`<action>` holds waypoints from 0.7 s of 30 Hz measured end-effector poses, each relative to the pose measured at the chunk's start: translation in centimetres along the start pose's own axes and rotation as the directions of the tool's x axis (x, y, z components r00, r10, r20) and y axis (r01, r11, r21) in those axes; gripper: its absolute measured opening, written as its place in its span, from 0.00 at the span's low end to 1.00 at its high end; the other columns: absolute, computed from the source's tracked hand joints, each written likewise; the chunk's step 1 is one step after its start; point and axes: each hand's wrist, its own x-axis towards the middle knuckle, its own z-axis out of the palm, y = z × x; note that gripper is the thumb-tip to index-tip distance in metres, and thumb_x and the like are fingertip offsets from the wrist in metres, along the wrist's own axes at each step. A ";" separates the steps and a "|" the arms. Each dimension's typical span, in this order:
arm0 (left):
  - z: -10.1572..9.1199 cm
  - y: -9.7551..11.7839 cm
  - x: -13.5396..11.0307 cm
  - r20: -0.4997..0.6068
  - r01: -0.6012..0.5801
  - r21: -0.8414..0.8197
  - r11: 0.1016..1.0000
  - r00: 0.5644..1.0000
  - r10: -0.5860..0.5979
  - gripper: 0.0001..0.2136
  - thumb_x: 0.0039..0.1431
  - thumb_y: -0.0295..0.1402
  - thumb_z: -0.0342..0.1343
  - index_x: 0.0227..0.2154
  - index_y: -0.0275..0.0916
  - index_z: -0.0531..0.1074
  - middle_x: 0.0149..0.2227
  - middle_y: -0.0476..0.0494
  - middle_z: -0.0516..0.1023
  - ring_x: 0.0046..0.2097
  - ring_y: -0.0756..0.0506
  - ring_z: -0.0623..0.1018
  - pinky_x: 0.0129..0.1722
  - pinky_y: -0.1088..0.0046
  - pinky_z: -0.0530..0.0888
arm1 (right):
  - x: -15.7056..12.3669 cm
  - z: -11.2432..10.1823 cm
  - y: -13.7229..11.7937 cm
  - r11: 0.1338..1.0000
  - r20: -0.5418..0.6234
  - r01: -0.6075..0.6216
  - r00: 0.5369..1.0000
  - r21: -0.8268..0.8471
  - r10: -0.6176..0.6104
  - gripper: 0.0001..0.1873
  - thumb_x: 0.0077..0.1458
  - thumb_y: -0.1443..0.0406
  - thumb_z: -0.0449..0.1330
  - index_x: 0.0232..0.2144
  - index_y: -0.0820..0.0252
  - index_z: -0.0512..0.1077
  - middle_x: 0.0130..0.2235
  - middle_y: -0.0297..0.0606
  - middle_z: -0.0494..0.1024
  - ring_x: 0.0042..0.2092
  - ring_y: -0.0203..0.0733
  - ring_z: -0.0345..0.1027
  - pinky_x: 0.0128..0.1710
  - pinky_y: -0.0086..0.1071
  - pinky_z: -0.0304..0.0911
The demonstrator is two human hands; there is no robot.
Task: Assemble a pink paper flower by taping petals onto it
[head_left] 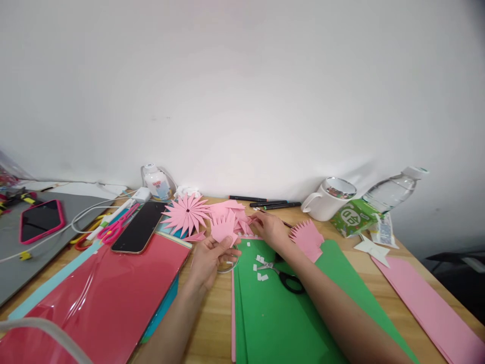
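Observation:
My left hand (210, 260) is closed on a small fan of pink folded paper (223, 227), its pointed tips facing up. Just to the right, my right hand (271, 228) has its fingers pinched at the edge of a pile of folded pink paper pieces (229, 206); the fingertips seem to grip one piece. A round pink paper pinwheel (187, 211) lies left of the pile. Beyond my right forearm rests another pink pleated fan (306, 238). Black-handled scissors (290, 281) lie under that forearm on green paper sheets (280, 323), among several small white squares (259, 259).
On the left are a red folder (87, 303), a black phone (139, 227), a pink-cased phone (41, 221) and pink scissors (113, 230). Black pens (275, 204), a white mug (326, 199), a tilted water bottle (394, 189) and a green packet (352, 217) stand near the wall. Pink strips (428, 308) lie right.

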 end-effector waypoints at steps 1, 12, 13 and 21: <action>0.0 0.0 0.0 -0.006 -0.004 0.003 1.000 1.000 0.004 0.18 0.36 0.38 0.70 0.29 0.31 0.75 0.33 0.37 0.81 0.25 0.48 0.79 0.22 0.78 0.72 | 0.0 0.0 0.0 1.000 -0.004 -0.005 1.000 0.006 0.005 0.11 0.57 0.68 0.52 0.39 0.59 0.74 0.35 0.41 0.79 0.37 0.42 0.72 0.34 0.29 0.59; 0.1 0.0 -0.1 -0.050 -0.041 0.022 0.999 0.998 0.042 0.17 0.34 0.39 0.70 0.22 0.31 0.74 0.19 0.44 0.76 0.22 0.51 0.74 0.23 0.78 0.70 | 0.2 0.3 0.2 0.996 -0.018 0.003 1.000 0.090 -0.001 0.10 0.55 0.67 0.55 0.39 0.61 0.73 0.34 0.40 0.80 0.33 0.40 0.72 0.32 0.28 0.61; 0.1 0.0 -0.1 -0.045 -0.039 0.024 0.999 0.998 0.040 0.17 0.34 0.39 0.70 0.23 0.31 0.75 0.19 0.45 0.76 0.22 0.51 0.74 0.22 0.78 0.69 | 0.1 0.3 0.2 0.996 -0.023 0.004 1.000 0.092 -0.002 0.10 0.55 0.66 0.55 0.38 0.61 0.73 0.34 0.40 0.79 0.34 0.40 0.72 0.32 0.28 0.61; 0.1 0.0 0.0 -0.046 -0.061 0.019 0.998 0.997 0.062 0.16 0.34 0.39 0.70 0.23 0.32 0.75 0.20 0.45 0.76 0.22 0.51 0.74 0.23 0.78 0.70 | 0.0 1.0 0.2 0.994 -0.100 -0.022 0.994 0.109 0.033 0.07 0.53 0.70 0.54 0.32 0.61 0.73 0.31 0.41 0.79 0.33 0.41 0.72 0.33 0.29 0.60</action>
